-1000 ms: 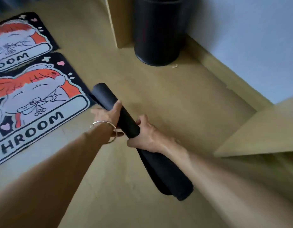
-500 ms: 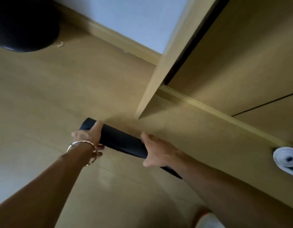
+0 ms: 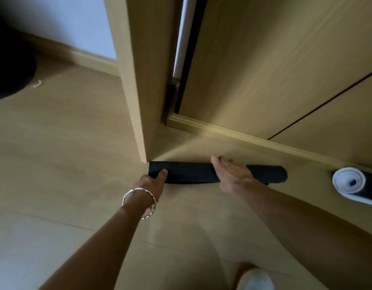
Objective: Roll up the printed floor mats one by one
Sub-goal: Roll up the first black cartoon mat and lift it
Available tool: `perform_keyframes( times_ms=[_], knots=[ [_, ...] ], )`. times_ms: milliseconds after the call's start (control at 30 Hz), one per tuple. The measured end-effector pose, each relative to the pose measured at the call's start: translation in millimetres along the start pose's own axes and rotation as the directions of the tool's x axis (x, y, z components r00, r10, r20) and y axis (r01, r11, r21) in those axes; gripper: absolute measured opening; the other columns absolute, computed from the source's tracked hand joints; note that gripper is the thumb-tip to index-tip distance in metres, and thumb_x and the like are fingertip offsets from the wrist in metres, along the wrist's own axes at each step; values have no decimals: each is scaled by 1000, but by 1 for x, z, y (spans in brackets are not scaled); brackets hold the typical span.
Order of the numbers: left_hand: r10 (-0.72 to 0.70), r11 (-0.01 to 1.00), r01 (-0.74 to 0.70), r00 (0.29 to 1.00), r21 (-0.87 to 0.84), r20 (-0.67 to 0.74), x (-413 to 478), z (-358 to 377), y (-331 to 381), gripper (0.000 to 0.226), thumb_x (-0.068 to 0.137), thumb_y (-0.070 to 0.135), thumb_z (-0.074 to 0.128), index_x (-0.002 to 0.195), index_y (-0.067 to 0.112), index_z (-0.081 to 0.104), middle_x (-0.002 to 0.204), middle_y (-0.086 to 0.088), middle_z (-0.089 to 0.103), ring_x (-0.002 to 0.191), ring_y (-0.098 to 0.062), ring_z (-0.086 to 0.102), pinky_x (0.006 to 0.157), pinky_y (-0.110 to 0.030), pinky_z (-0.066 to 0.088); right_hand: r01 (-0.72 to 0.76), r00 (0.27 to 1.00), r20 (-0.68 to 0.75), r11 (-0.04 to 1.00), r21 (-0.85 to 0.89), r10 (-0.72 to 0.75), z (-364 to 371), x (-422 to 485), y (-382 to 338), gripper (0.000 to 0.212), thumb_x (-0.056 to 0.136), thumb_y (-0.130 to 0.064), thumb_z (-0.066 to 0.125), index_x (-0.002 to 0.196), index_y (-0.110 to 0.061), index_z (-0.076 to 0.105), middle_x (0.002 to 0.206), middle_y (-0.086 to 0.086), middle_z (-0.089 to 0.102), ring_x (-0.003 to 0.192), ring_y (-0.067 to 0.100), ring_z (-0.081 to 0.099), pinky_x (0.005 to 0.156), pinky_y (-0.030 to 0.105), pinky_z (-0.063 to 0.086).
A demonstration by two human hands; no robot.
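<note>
While it lies on the floor [image 3: 76,143], the rolled black mat [image 3: 189,172] meets both hands.
Left hand [image 3: 152,183] pinches its end, thumb on top; right hand [image 3: 231,174] rests flat across the middle, second roll [image 3: 348,182] beyond.

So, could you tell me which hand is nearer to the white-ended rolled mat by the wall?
Right. The right hand lies across the black roll near its middle, left of the white-ended mat. The left hand touches the roll's far left end, farther away.
</note>
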State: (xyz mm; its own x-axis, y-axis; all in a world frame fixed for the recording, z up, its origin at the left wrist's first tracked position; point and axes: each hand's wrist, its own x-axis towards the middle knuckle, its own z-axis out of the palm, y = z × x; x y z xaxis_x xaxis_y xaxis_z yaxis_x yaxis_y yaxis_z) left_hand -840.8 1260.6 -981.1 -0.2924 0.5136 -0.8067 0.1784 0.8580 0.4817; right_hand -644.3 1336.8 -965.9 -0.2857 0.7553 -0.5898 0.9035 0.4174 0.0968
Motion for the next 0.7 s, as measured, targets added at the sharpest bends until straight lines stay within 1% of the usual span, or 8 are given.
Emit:
perform_keyframes(
  times_ms=[133,200,267,333,400,500,633,700],
  knots=[
    [64,995,-63,998,75,-13,10,23,39,48,91,57,43,97,10,53,96,-18,67,89,-32,67,87,-41,50,-63,994,-91,997,47,67,6,5,37,52,84,-7,64,123,-16,32,119,9,46,107,31,53,85,47,47],
    [92,989,-89,996,122,-19,15,40,57,56,89,60,43,106,8,56,101,-18,66,93,-33,65,90,-44,50,-90,989,-108,992,90,99,11,6,58,49,85,-6,61,123,-15,31,118,9,47,105,30,53,81,44,45],
    [148,973,-135,988,188,-55,17,60,76,60,89,58,45,120,7,52,112,-19,62,101,-35,61,92,-44,49,-120,984,-120,986,114,133,16,8,80,49,85,-3,60,121,-15,30,117,9,46,102,29,51,78,42,44],
    [210,953,-183,974,244,-90,15,83,95,49,93,42,49,127,6,46,119,-19,57,107,-36,55,90,-36,45,-155,977,-130,981,121,170,20,10,101,55,83,-2,63,123,-16,28,120,9,45,106,29,49,87,48,45],
    [250,926,-208,963,316,-97,17,108,111,42,95,29,48,129,5,42,122,-20,55,110,-37,52,85,-35,40,-190,968,-145,976,107,205,23,16,124,64,81,-2,67,128,-16,27,127,10,43,117,32,45,97,57,40],
    [250,884,-217,968,414,-26,23,137,125,37,95,22,45,128,3,43,120,-23,55,109,-39,53,86,-37,42,-237,957,-146,965,111,252,31,21,156,70,78,-1,71,131,-15,28,132,11,41,126,34,38,103,63,33],
    [252,827,-271,962,493,106,32,161,128,31,91,11,42,119,0,49,113,-29,58,104,-43,56,84,-44,47,-295,943,-130,951,90,305,48,17,180,78,74,-1,74,136,-15,28,138,13,33,130,34,32,104,64,31],
    [247,816,-285,959,503,143,31,171,128,34,92,8,40,126,2,43,116,-26,57,103,-40,55,83,-41,45,-346,928,-119,935,81,354,48,16,186,79,73,-1,75,136,-16,30,140,14,30,129,34,32,103,66,31]
  ],
)
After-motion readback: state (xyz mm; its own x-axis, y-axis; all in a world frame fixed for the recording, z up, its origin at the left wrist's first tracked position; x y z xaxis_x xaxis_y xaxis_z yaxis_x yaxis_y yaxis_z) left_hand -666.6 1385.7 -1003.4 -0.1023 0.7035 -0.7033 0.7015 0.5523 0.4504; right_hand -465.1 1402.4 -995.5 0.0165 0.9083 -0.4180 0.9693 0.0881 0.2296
